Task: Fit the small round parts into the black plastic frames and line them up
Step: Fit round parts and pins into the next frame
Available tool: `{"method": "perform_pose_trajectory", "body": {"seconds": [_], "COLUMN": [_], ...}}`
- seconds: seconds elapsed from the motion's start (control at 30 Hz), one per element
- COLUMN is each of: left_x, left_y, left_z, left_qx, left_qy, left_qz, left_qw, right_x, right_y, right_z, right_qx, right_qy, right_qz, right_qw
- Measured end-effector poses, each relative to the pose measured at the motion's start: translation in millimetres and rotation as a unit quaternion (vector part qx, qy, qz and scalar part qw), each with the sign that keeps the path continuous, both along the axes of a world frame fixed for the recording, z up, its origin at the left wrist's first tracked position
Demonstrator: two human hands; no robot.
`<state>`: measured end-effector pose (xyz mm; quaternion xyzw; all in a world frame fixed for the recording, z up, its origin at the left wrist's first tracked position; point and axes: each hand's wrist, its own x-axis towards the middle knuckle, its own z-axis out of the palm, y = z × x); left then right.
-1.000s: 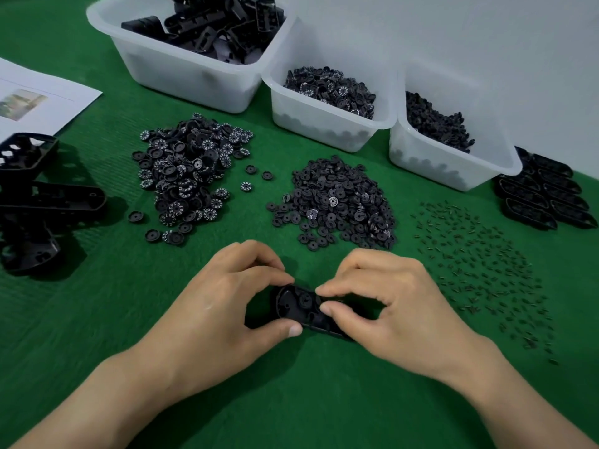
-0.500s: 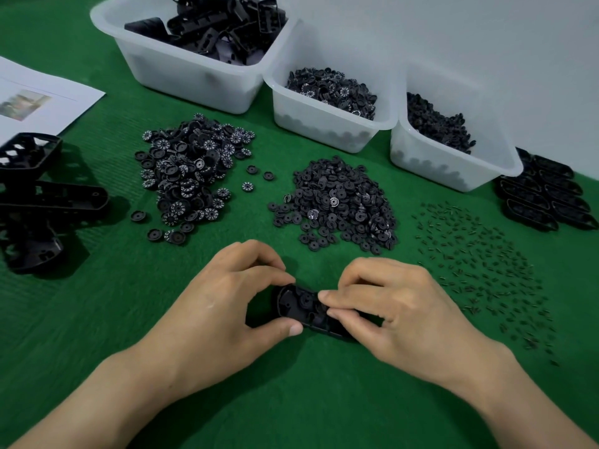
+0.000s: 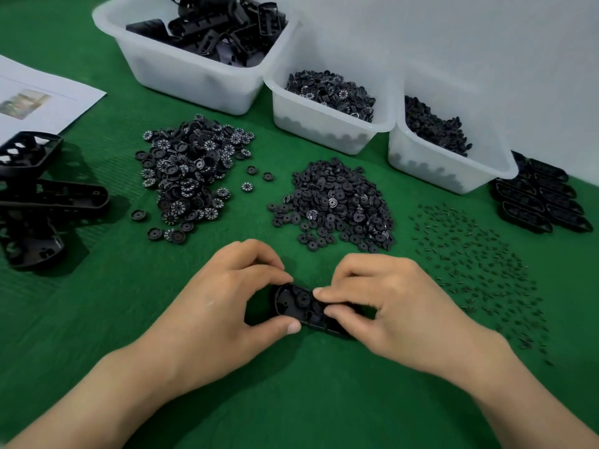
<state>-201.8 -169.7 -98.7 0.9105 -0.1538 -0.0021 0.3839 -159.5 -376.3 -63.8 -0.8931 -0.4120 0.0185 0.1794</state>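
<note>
**Head view.**

- **Item:** black oblong plastic frame (image 3: 291,306), low on the green felt mat (image 3: 291,409) between the two hands. Its long axis ran left to right, slanting a little toward the near right.
- **Left hand** (image 3: 220,303): curled round the frame's rounded left end, thumb on the near edge, forefinger on the far edge.
- **Right hand** (image 3: 398,309): covered the frame's right half, forefinger and thumb pinched together at its middle. Whether a part sat between them could not be told.
- **Fitted:** one small round black part (image 3: 303,298) sat in the frame, just left of that pinch.
- **Supply:** a heap of plain black rings (image 3: 334,205) lay straight beyond the frame, nearer the right hand. A heap of white-numbered black discs (image 3: 191,179) lay beyond the left hand.
- **Room:** bare mat lay open between the hands and the heaps. Scattered small black pins (image 3: 479,273) crowded the right side.
</note>
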Motion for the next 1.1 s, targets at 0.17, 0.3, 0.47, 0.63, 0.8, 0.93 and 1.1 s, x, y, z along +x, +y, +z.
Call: {"method": "perform_pose_trajectory", "body": {"seconds": [0.17, 0.3, 0.47, 0.63, 0.8, 0.93, 1.1], "left_x": [-0.5, -0.7, 0.2, -0.3, 0.1, -0.7, -0.2], "left_y": [0.4, 0.5, 0.5, 1.3, 0.6, 0.4, 0.9], "left_z": [0.0, 0.5, -0.3, -0.6, -0.1, -0.5, -1.5], "left_qx": [0.004, 0.0, -0.002, 0.001, 0.0, -0.001, 0.002], "left_qy": [-0.001, 0.0, -0.001, -0.002, 0.0, -0.003, -0.003], "left_qz": [-0.002, -0.003, -0.002, -0.004, -0.003, 0.0, 0.002], "left_qw": [1.0, 1.0, 1.0, 1.0, 1.0, 1.0, 1.0], "right_x": [25.3, 35.3, 38.8, 28.7, 29.7, 23.0, -2.7], "right_y": [11.3, 26.8, 25.5, 12.1, 18.0, 4.4, -15.8], "right_z": [-6.4, -16.1, -12.3, -11.6, -11.7, -5.0, -1.1], "right_qx": [0.059, 0.022, 0.038, 0.06, 0.044, 0.082, 0.082], "right_qy": [0.009, 0.001, 0.029, 0.092, 0.077, 0.085, 0.102], "right_qz": [-0.134, -0.154, -0.143, -0.145, -0.135, -0.128, -0.078], "right_qw": [0.989, 0.988, 0.989, 0.983, 0.987, 0.985, 0.988]}}
